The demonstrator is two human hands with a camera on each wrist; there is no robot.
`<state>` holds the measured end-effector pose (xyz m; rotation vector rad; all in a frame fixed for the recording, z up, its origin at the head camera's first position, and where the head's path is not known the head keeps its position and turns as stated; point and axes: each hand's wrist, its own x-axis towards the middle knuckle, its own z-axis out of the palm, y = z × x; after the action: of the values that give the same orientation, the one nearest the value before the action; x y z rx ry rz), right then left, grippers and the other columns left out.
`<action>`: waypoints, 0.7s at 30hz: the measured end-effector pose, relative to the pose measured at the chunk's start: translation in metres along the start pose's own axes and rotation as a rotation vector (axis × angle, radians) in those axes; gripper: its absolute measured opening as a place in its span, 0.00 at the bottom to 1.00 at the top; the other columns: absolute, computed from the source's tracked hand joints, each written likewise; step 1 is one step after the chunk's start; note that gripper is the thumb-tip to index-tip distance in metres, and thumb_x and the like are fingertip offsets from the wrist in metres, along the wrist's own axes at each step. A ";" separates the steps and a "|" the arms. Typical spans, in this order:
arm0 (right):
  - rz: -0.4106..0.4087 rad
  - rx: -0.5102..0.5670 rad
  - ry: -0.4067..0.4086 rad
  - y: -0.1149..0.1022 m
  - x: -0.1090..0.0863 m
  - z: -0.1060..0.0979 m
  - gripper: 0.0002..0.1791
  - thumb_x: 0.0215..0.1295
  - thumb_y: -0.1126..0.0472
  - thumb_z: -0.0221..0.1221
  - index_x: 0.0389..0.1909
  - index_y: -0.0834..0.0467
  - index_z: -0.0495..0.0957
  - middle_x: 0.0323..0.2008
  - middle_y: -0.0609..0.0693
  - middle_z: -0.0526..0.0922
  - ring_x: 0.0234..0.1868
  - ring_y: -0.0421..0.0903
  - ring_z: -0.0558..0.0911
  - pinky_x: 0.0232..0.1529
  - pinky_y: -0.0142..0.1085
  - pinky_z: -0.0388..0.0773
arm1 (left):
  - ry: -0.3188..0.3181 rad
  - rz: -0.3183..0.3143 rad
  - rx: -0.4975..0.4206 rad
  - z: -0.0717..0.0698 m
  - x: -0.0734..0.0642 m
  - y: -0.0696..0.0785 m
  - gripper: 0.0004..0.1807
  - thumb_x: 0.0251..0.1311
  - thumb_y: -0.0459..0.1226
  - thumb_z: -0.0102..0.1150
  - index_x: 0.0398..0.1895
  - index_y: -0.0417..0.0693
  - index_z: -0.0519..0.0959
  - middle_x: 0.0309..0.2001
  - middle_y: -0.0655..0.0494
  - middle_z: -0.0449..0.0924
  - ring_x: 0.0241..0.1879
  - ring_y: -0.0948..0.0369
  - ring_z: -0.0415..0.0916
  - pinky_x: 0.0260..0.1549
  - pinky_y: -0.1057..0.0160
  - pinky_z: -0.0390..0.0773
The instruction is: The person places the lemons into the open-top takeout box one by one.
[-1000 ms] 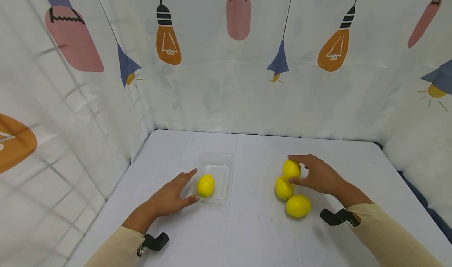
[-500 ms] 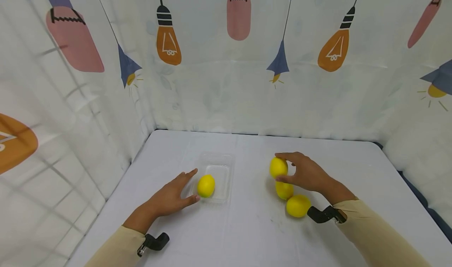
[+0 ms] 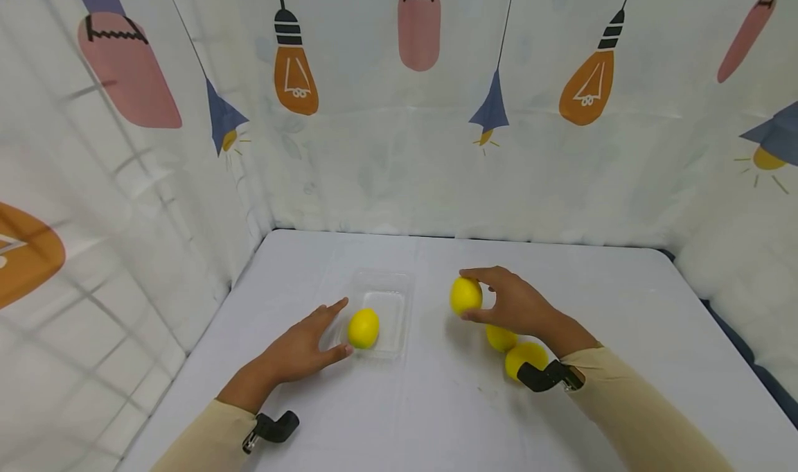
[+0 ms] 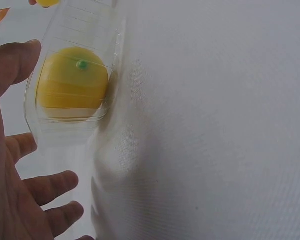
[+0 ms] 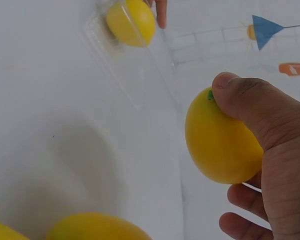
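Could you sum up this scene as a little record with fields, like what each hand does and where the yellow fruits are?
Left hand: fingers spread at the left side of the clear tray
Right hand: holds a raised fruit above the white table
In the tray: one tray fruit
On the table: a nearer fruit and a farther fruit
Backdrop: white, printed with lamps

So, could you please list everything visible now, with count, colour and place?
Table: 1, white-covered, foreground
Printed sheeting: count unclear, mostly white, behind the table
Tray: 1, clear, on the table
Tray fruit: 1, yellow, inside the tray
Held fruit: 1, yellow, above the table
Loose fruits: 2, yellow, on the table
Wrist devices: 2, black, at the wrists
Sleeves: 2, beige, one per arm
Left hand: 1, beside the tray
Right hand: 1, around the held fruit
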<state>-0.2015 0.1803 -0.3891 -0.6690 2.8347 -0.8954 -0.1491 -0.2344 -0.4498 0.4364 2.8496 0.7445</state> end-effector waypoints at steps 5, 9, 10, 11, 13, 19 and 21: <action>-0.007 0.009 -0.003 -0.009 0.005 0.007 0.45 0.53 0.36 0.74 0.73 0.42 0.71 0.67 0.47 0.75 0.57 0.57 0.79 0.52 0.49 0.80 | 0.001 0.001 -0.004 -0.001 0.000 0.001 0.51 0.62 0.68 0.59 0.83 0.64 0.51 0.79 0.46 0.56 0.77 0.41 0.52 0.68 0.32 0.58; -0.024 0.009 -0.004 -0.014 0.008 0.012 0.45 0.54 0.36 0.74 0.73 0.41 0.72 0.66 0.47 0.75 0.57 0.56 0.79 0.52 0.49 0.80 | 0.005 0.006 -0.003 -0.001 0.000 0.002 0.51 0.62 0.68 0.58 0.83 0.64 0.51 0.78 0.45 0.57 0.76 0.41 0.54 0.68 0.32 0.59; -0.026 0.012 -0.005 -0.015 0.009 0.014 0.45 0.53 0.36 0.75 0.73 0.41 0.72 0.66 0.46 0.75 0.57 0.56 0.79 0.52 0.49 0.80 | 0.006 0.007 -0.003 -0.001 0.000 0.002 0.51 0.62 0.68 0.59 0.83 0.64 0.52 0.78 0.45 0.58 0.76 0.41 0.55 0.68 0.32 0.59; -0.031 0.011 -0.004 -0.016 0.009 0.015 0.45 0.53 0.36 0.75 0.73 0.41 0.72 0.66 0.46 0.75 0.57 0.56 0.79 0.52 0.48 0.80 | 0.007 0.008 -0.004 -0.001 0.000 0.002 0.51 0.62 0.68 0.59 0.83 0.64 0.52 0.78 0.45 0.58 0.76 0.41 0.55 0.68 0.33 0.60; -0.036 0.016 -0.008 -0.019 0.010 0.018 0.44 0.54 0.37 0.75 0.73 0.41 0.72 0.66 0.46 0.75 0.57 0.56 0.79 0.52 0.49 0.80 | 0.009 0.012 -0.005 -0.001 0.000 0.003 0.51 0.62 0.68 0.59 0.83 0.63 0.52 0.78 0.45 0.58 0.75 0.41 0.56 0.68 0.33 0.60; 0.002 0.015 -0.021 -0.029 0.013 0.027 0.44 0.53 0.38 0.76 0.72 0.37 0.72 0.66 0.44 0.75 0.58 0.56 0.79 0.53 0.48 0.80 | 0.024 0.027 -0.001 -0.001 0.001 0.004 0.51 0.61 0.66 0.61 0.83 0.59 0.54 0.78 0.47 0.58 0.75 0.43 0.58 0.69 0.36 0.61; 0.002 0.010 -0.025 -0.032 0.015 0.029 0.44 0.53 0.39 0.76 0.72 0.37 0.72 0.65 0.44 0.76 0.58 0.55 0.79 0.53 0.48 0.80 | 0.026 0.027 -0.005 -0.001 0.001 0.005 0.51 0.62 0.65 0.62 0.83 0.58 0.54 0.78 0.48 0.58 0.75 0.43 0.58 0.69 0.36 0.60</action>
<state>-0.1964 0.1353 -0.3948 -0.6708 2.8066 -0.8940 -0.1489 -0.2301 -0.4465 0.4693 2.8704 0.7679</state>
